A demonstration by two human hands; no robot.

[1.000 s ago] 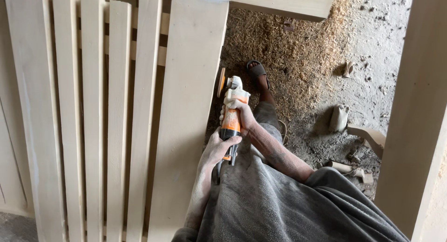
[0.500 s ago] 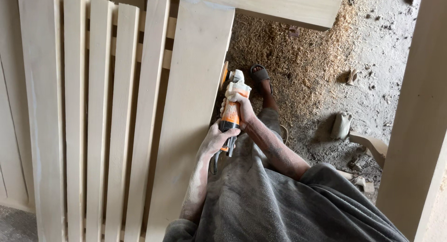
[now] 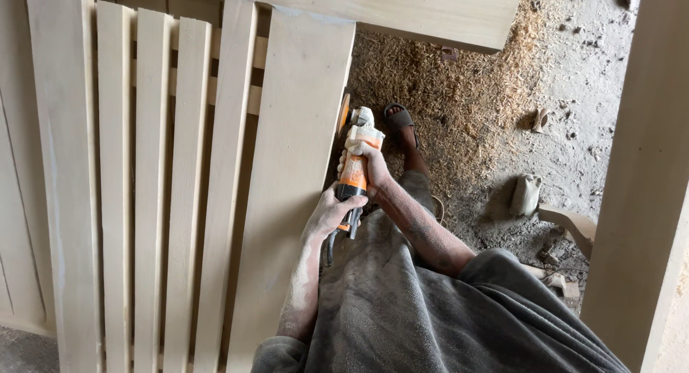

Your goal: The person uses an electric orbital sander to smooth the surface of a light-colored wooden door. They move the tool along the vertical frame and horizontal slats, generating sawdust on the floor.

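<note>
Grinder [image 3: 354,168], orange and white, at frame centre, its disc [image 3: 344,114] against the right edge of the board [image 3: 291,179]. Right hand [image 3: 367,168] clamped round its body; left hand [image 3: 331,213] clamped round its rear handle. Sawdust [image 3: 459,86] on the floor, upper right.

Left of both hands stands the slatted panel [image 3: 179,186], its wide board [image 3: 294,172] just beside them; sawdust [image 3: 445,86] lies ahead, a post [image 3: 639,186] well right.
</note>
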